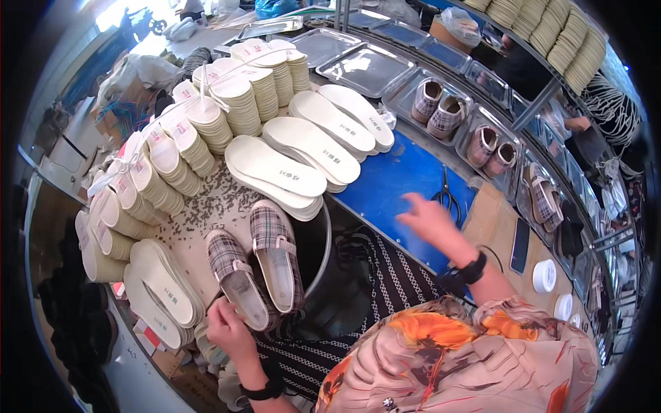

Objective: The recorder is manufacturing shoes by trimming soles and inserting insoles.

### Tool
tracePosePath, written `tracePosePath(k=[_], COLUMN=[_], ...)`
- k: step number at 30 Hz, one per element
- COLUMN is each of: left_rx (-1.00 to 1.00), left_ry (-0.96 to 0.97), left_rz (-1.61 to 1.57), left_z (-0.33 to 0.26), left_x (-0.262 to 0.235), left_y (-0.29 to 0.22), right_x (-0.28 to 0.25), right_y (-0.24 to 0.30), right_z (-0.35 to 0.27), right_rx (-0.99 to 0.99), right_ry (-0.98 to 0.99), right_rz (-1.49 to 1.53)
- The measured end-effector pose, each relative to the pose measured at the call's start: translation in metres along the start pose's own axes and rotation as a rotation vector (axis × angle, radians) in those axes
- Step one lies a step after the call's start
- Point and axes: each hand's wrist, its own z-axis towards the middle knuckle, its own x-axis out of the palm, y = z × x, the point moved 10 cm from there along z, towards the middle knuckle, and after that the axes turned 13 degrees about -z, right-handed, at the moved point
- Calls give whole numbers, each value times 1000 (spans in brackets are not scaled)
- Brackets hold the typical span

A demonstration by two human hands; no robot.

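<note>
Looking down from head height, a person works at a crowded counter (pixel 206 227). Their left hand (pixel 227 329) rests at the heel of a plaid slip-on shoe (pixel 237 279), fingers curled against it; whether its grip pinches the shoe cannot be told. A second plaid shoe (pixel 275 251) lies just beside the first, both soles down on the counter near its front edge. The right hand (pixel 430 221), blurred, hovers with its grip spread wide over a blue mat (pixel 392 182), near a pair of scissors (pixel 447 196). Fanned stacks of white insoles (pixel 303 148) lie behind the shoes, and bundled cream insoles (pixel 172 148) curve around the left. Metal trays (pixel 406 96) to the right hold more plaid shoes (pixel 437 107). Two white round tubs (pixel 544 275) sit near the right forearm.
</note>
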Motion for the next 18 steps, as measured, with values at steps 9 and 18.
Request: tracePosePath(k=[9, 18], left_rx=[-78, 276], left_ry=[335, 207], left_rz=[866, 584], left_z=[27, 4], left_x=[100, 64], left_y=[-10, -29], right_x=[22, 46], right_y=[-187, -154], right_z=[42, 13], right_rx=[370, 449], right_ry=[-155, 125], right_rz=[-208, 1417])
